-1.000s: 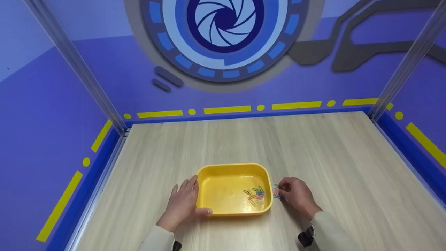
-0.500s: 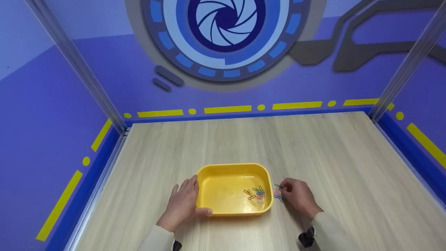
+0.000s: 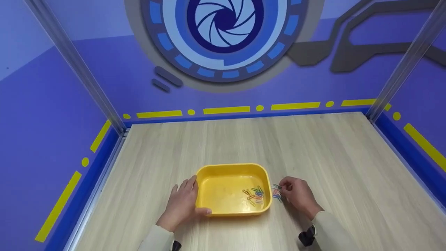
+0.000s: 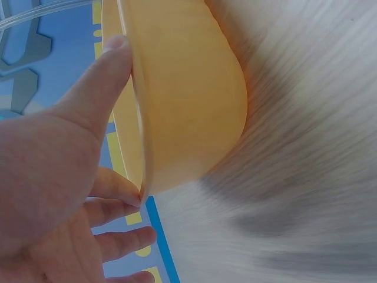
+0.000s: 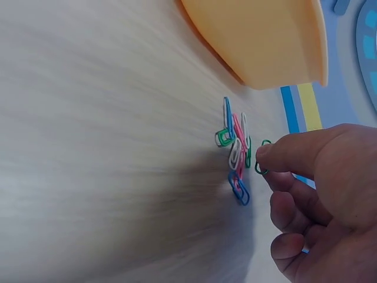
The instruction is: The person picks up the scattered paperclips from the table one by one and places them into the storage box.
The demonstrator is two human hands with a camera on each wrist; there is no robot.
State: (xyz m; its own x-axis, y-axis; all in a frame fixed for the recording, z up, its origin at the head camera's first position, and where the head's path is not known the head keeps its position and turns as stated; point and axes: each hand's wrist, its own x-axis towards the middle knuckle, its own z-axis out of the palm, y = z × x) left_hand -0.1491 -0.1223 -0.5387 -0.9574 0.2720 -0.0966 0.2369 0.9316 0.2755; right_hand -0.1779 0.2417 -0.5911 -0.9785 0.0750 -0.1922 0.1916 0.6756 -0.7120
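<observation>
A yellow plastic tray (image 3: 223, 213) stands on the table, with several coloured paper clips (image 3: 252, 198) lying at the right of its floor. My left hand (image 3: 181, 205) rests on the tray's left end, fingers extended. In the left wrist view, the thumb (image 4: 100, 79) and index finger touch the rim, while the other fingers stay off it. Just right of the tray, my right hand (image 3: 300, 196) pinches a green paper clip (image 5: 259, 170) between thumb and index finger. Below those fingertips lies a small loose pile of blue, pink, white and green paper clips (image 5: 237, 154) on the table.
The wooden tabletop (image 3: 223, 143) runs back to a blue printed wall (image 3: 115, 80). Metal posts (image 3: 400, 66) stand at the back corners. The tray's right end is close to the pile and the right hand.
A blue paper clip at the pile's near side shows more clearly than a second ago. My right hand has barely shifted, and the left hand and tray hold still.
</observation>
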